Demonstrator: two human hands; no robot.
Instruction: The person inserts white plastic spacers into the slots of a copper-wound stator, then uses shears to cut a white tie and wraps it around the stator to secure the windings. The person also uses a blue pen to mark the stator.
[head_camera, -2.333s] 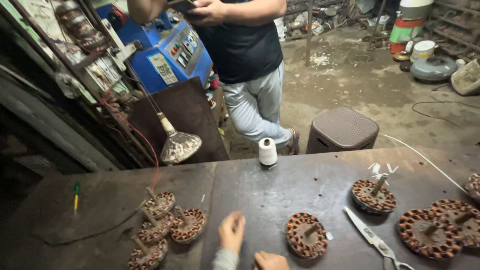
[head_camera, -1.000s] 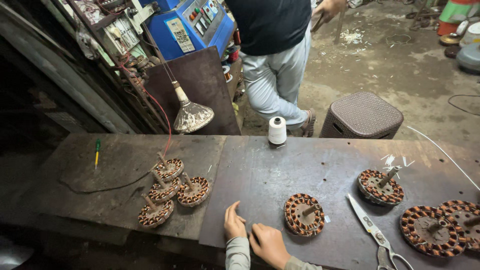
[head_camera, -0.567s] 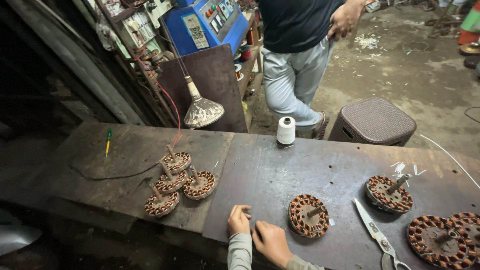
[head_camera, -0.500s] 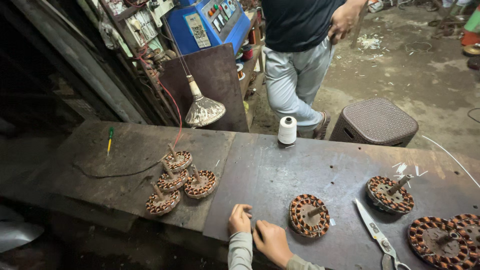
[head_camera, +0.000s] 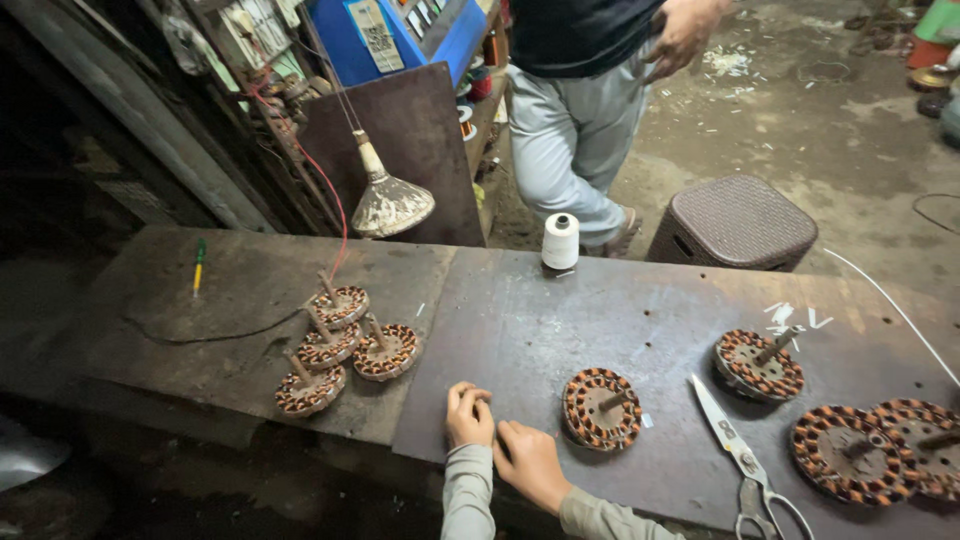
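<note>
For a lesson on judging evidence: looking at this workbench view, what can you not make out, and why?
Head view only:
- Whether the left hand pinches anything: too small, fingers curled over it.
- What lies under the right hand: its back covers it.
- Scissors: handles cut off by the bottom edge.
- Rightmost wound coil: cut off by the right edge.
- Standing person: upper body cut off by the top edge.

White thread spool (head_camera: 560, 241) upright at desk's (head_camera: 620, 310) far edge; scissors (head_camera: 745, 463) lying right; brown woven stool (head_camera: 734, 222) beyond; hanging lamp (head_camera: 389, 201) left.
</note>
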